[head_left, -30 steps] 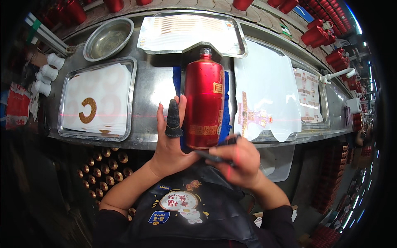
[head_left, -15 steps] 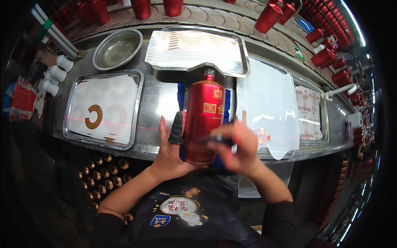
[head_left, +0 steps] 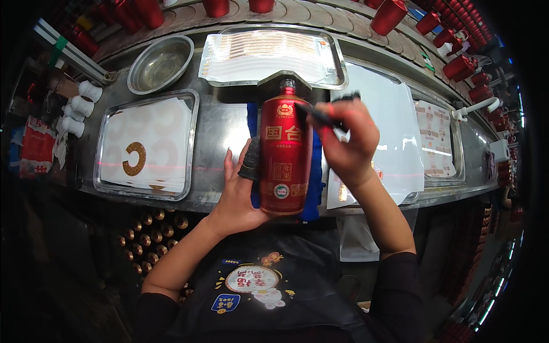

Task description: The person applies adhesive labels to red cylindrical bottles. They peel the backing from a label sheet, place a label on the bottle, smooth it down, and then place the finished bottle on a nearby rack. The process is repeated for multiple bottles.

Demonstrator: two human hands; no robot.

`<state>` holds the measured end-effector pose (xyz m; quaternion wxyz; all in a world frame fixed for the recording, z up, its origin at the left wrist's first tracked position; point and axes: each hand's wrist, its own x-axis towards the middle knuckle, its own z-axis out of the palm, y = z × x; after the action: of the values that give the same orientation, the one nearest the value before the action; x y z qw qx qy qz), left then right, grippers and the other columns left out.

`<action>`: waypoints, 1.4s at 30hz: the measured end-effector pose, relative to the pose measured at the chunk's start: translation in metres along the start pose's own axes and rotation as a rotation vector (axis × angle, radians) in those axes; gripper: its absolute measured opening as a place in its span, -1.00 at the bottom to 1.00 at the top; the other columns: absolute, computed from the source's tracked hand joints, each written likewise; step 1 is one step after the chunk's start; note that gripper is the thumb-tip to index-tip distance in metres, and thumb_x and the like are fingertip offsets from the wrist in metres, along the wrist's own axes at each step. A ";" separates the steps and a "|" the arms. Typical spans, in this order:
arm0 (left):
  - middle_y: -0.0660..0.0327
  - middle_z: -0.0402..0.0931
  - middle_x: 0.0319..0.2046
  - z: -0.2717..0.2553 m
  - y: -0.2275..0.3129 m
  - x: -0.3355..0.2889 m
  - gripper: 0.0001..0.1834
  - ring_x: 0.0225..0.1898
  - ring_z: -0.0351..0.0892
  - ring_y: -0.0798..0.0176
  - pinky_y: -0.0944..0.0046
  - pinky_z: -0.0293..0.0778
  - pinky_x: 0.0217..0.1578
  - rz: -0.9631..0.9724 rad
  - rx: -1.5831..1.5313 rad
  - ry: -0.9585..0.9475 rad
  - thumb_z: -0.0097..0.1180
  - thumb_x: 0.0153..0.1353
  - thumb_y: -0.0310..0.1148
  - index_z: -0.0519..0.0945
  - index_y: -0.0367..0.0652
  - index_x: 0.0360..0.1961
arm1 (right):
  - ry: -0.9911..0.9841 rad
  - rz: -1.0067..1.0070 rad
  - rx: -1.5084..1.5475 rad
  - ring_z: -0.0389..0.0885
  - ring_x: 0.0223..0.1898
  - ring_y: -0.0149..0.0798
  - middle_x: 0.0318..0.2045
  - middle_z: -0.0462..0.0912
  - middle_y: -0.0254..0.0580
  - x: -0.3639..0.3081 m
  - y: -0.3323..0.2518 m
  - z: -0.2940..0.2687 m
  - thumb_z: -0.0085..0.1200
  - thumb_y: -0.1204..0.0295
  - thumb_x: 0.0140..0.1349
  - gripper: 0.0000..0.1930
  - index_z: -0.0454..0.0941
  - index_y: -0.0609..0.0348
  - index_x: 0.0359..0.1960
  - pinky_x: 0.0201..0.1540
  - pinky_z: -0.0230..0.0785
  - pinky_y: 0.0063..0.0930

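A red bottle (head_left: 285,153) with gold print leans back on a blue cloth (head_left: 310,209), its dark neck toward the far side. My left hand (head_left: 235,200) grips its lower left side, a black sleeve (head_left: 249,161) covering one finger. In my closed right hand (head_left: 353,143) is a slim black hand tool (head_left: 323,116), its exact kind unclear. The tool's end is close to the bottle's upper right shoulder, over the gold emblem; whether it touches I cannot tell.
Decal sheets fill a metal tray (head_left: 193,121) on the left and another tray (head_left: 341,67) behind the bottle. White sheets (head_left: 394,134) lie to the right. A metal bowl (head_left: 184,46) stands far left. Red bottles (head_left: 390,17) line the slatted conveyor (head_left: 329,18) beyond.
My right hand has moved up and right with the black tool, from the bottle's lower front to its shoulder. The bottle's lower print is now uncovered. My left hand keeps its hold.
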<state>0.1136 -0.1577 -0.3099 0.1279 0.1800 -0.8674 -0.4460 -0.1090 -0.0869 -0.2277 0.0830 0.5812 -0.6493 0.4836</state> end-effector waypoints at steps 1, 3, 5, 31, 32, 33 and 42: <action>-0.22 0.14 0.44 0.000 0.000 0.000 0.35 0.51 0.06 -0.22 -0.37 -0.47 0.43 -0.004 -0.035 0.008 0.55 -0.16 0.11 0.01 -0.29 0.50 | -0.063 -0.234 -0.063 0.54 -0.41 -0.19 -0.50 0.50 -0.30 -0.020 -0.004 -0.003 0.36 0.64 -0.07 -0.72 0.68 0.11 -0.27 -0.35 0.44 -0.32; -0.20 0.17 0.43 0.000 -0.001 0.002 0.34 0.51 0.07 -0.21 -0.36 -0.47 0.44 0.041 -0.062 0.026 0.55 -0.15 0.09 0.00 -0.29 0.51 | -0.140 -0.499 0.098 0.52 -0.45 -0.25 -0.56 0.30 -0.37 -0.067 -0.033 -0.014 0.40 0.65 -0.13 -0.75 0.69 0.05 -0.40 -0.40 0.41 -0.36; -0.21 0.11 0.45 0.001 0.000 0.003 0.32 0.53 -0.01 -0.19 -0.37 -0.45 0.44 0.062 -0.116 0.037 0.54 -0.12 0.06 -0.02 -0.28 0.51 | -0.302 -0.136 0.156 0.55 -0.48 -0.26 -0.54 0.47 -0.34 -0.104 -0.046 -0.033 0.41 0.63 -0.05 -0.78 0.67 0.12 -0.34 -0.39 0.43 -0.45; -0.17 -0.14 0.55 -0.021 0.003 0.036 -0.28 0.57 -0.20 -0.23 -0.33 -0.51 0.43 0.081 -0.080 0.223 -0.20 0.43 0.28 0.47 0.02 0.37 | 0.003 0.119 0.068 0.57 -0.46 -0.43 -0.49 0.60 -0.24 -0.022 -0.025 -0.001 0.37 0.45 0.19 -0.80 0.58 0.23 -0.26 -0.39 0.43 -0.50; -0.11 -0.13 0.56 -0.022 -0.001 0.046 -0.29 0.58 -0.18 -0.17 -0.30 -0.50 0.45 0.056 -0.129 0.219 -0.22 0.45 0.26 0.47 0.01 0.37 | 0.005 0.381 0.117 0.58 -0.47 -0.38 -0.49 0.61 -0.17 -0.025 -0.023 -0.004 0.36 0.44 0.19 -0.80 0.58 0.25 -0.32 -0.39 0.44 -0.46; -0.08 -0.11 0.57 -0.024 -0.005 0.052 -0.29 0.58 -0.18 -0.14 -0.28 -0.50 0.45 0.062 -0.134 0.224 -0.24 0.46 0.25 0.46 -0.01 0.37 | 0.137 0.581 0.139 0.57 -0.46 -0.37 -0.50 0.61 -0.17 -0.027 -0.020 -0.006 0.34 0.40 0.20 -0.78 0.56 0.27 -0.36 -0.38 0.44 -0.45; 0.10 0.68 -0.04 -0.054 -0.025 0.082 -0.60 -0.15 0.61 0.37 0.32 0.46 -0.02 -0.058 -0.719 0.604 -0.08 0.54 -0.22 0.64 -0.38 -0.05 | 0.198 0.780 0.129 0.69 -0.23 -0.26 -0.21 0.70 -0.03 -0.074 0.003 -0.021 0.23 0.40 0.29 -0.66 0.55 0.21 0.06 -0.11 0.52 -0.38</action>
<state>0.0654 -0.2454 -0.2943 0.4162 0.2702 -0.5766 -0.6491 -0.0980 -0.0227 -0.2682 -0.0812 0.2462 -0.7780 0.5723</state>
